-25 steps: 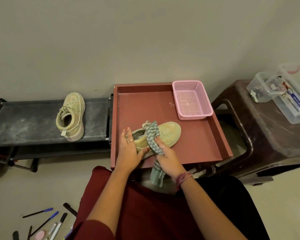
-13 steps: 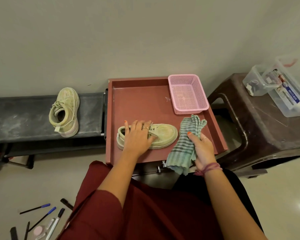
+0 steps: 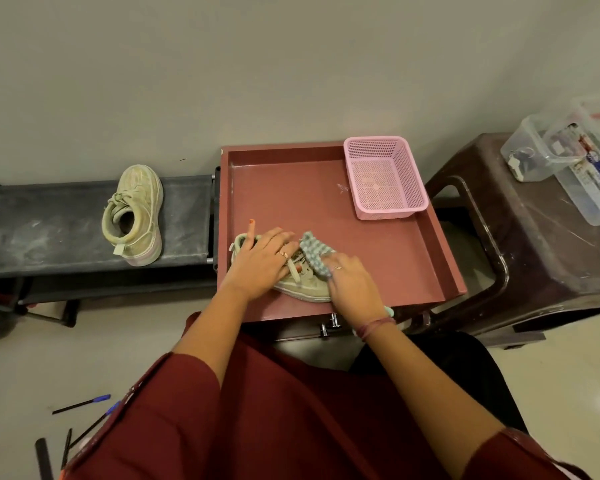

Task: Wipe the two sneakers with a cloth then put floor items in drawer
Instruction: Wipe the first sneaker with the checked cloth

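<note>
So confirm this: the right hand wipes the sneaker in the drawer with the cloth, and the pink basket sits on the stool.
Wrong on the basket. The head view shows the pink basket inside the drawer, at its far right corner, not on the stool. The right hand does press the cloth on the sneaker.

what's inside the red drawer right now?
Inside the red drawer: a pink basket in the far right corner, and a sneaker near the front. The left hand rests on the sneaker; the right hand presses a cloth on it, covering its toe.

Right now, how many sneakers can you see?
2. One sneaker sits on the black rack at left; the other sneaker lies in the red drawer, under both hands.
</note>
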The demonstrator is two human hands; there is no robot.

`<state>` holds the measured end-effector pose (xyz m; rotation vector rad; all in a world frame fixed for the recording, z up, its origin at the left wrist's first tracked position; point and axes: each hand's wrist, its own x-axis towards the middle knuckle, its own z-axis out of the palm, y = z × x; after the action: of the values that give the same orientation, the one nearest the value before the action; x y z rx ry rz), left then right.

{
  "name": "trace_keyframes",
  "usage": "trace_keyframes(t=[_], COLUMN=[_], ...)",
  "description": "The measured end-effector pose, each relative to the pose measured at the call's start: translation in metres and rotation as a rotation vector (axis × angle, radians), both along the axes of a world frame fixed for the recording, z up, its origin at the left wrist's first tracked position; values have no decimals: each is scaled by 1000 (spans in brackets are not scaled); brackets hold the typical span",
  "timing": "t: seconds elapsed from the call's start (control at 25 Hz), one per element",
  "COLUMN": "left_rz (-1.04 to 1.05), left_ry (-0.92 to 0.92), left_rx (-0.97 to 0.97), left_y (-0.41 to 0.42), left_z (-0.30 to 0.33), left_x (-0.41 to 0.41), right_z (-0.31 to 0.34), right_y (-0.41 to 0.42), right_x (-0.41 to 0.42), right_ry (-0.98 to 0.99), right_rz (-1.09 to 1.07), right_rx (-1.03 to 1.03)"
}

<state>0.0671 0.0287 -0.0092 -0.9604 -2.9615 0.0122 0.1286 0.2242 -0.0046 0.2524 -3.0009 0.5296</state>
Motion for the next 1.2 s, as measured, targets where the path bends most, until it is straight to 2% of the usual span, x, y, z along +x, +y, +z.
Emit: trace_keyframes(t=[0.08, 0.16, 0.32, 0.44, 0.48, 0.52, 0.56, 0.6, 0.64, 0.72, 0.76, 0.88, 0.96, 1.12, 1.2], left_rz=[99, 158, 254, 288, 281, 268, 256, 246, 238, 233, 235, 238, 245, 275, 272], left_ry=[60, 43, -67, -130, -151, -176, -207, -239, -267, -319, -343, -392, -385, -396, -371], left_rx=[-38, -58, -76, -43, -24, -10, 5, 25, 48, 90, 116, 171, 181, 209, 207], left_y=[1, 2, 11, 12, 11, 10, 8, 7, 6, 4, 4, 3, 5, 5, 4], left_z=[-5, -4, 4, 6, 6, 8, 9, 10, 11, 13, 15, 18, 18, 18, 14], left_x=[8, 9, 10, 11, 11, 10, 9, 9, 8, 7, 7, 8, 10, 10, 10], right_z=[-13, -11, -9, 8, 12, 22, 33, 42, 49, 49, 46, 8, -14, -13, 5], right_y=[-6, 0, 27, 31, 36, 40, 45, 50, 50, 39, 28, -7, -10, 25, 29], right_x=[5, 8, 17, 14, 11, 10, 8, 5, 2, -8, -13, -7, 8, 18, 18], right_ry=[-51, -136, -18, -74, -115, -160, -265, -276, -182, 23, 20, -239, -256, -86, -117], right_rz=[93, 170, 287, 177, 74, -55, -217, -347, -430, -405, -317, 8, 132, 242, 230], right_rx=[138, 278, 458, 519, 450, 287, 37, -177, -315, -371, -289, 167, 398, 547, 548])
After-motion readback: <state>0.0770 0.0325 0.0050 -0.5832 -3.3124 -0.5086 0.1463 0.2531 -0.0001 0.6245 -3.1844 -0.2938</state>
